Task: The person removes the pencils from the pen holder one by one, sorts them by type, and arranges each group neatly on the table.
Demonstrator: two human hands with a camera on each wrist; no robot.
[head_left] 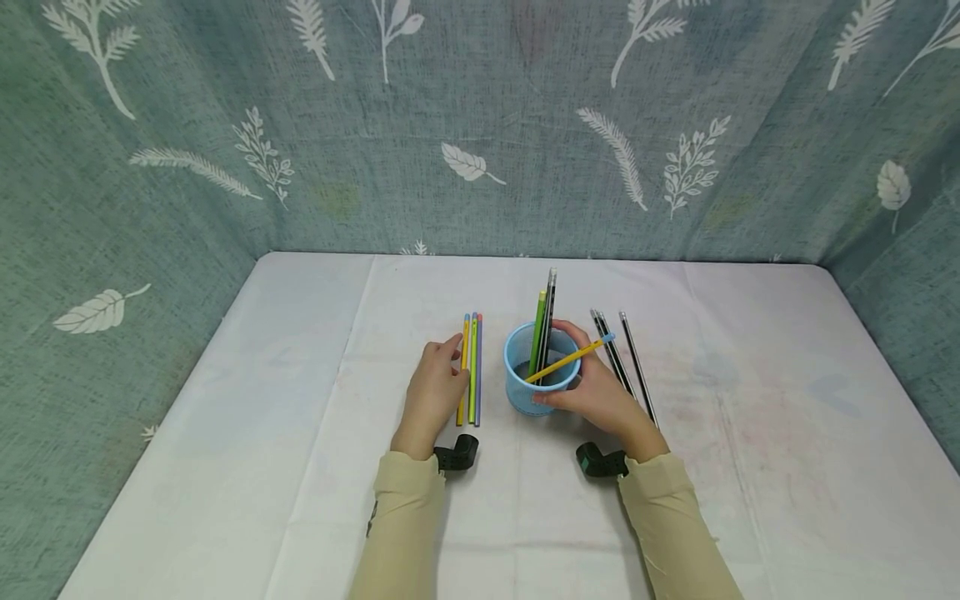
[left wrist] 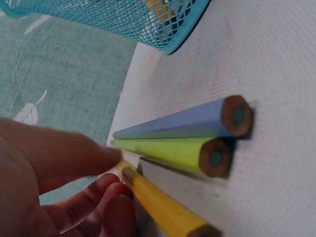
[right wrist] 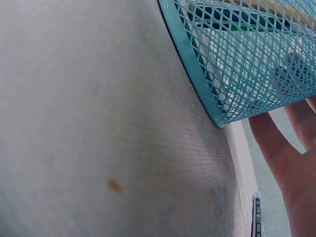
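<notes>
My left hand (head_left: 435, 390) pinches a yellow pencil (left wrist: 165, 205) between thumb and fingers, low over the cloth. Right beside it lie a lime-green pencil (left wrist: 173, 150) and a purple pencil (left wrist: 182, 121), side by side with their unsharpened ends towards me. My right hand (head_left: 606, 398) grips a light-blue mesh pencil cup (head_left: 519, 395) from its right side, fingers behind and thumb in front. Inside the cup stand a green pencil (head_left: 537, 333) and black pencils (head_left: 551, 304). Another yellow pencil (head_left: 572, 358) leans out over the rim to the right.
Several black pencils (head_left: 613, 354) lie on the white cloth-covered table (head_left: 750, 467) to the right, partly behind my right hand. A green leaf-patterned curtain (head_left: 480, 108) hangs along the table's far edge. Each wrist carries a small black camera (head_left: 459, 452).
</notes>
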